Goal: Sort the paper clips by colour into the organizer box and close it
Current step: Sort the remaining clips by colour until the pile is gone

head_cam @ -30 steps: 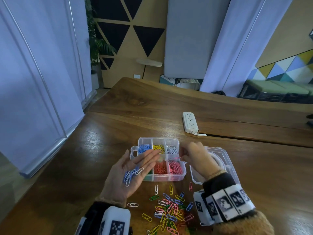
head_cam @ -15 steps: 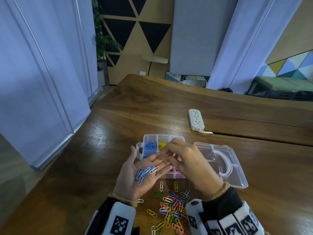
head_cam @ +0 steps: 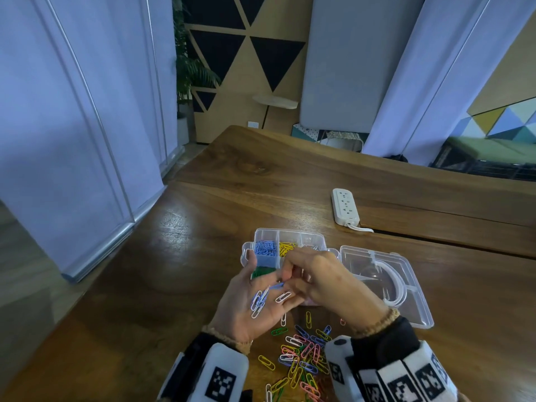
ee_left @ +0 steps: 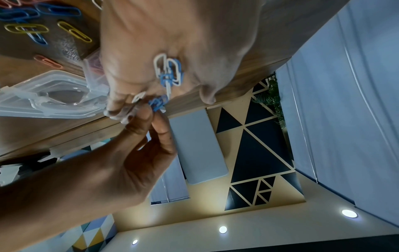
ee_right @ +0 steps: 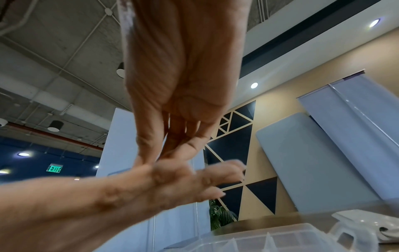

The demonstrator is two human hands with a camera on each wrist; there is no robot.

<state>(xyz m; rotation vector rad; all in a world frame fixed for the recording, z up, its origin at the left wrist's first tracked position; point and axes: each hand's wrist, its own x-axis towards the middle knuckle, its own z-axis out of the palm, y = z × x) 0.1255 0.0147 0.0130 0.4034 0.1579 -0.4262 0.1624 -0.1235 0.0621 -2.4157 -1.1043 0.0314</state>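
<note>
Blue clip (head_cam: 277,285) pinched by right hand (head_cam: 324,281) (over left palm (head_cam: 255,309))

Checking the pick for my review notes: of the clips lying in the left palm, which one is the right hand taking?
The blue clip at the fingertips of the left hand: the right hand pinches it, while the white clip and the others lie untouched.

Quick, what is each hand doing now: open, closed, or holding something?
Left hand: open, palm up, blue and white paper clips resting on it.
Right hand: fingers pinching a blue clip off the left palm.
</note>
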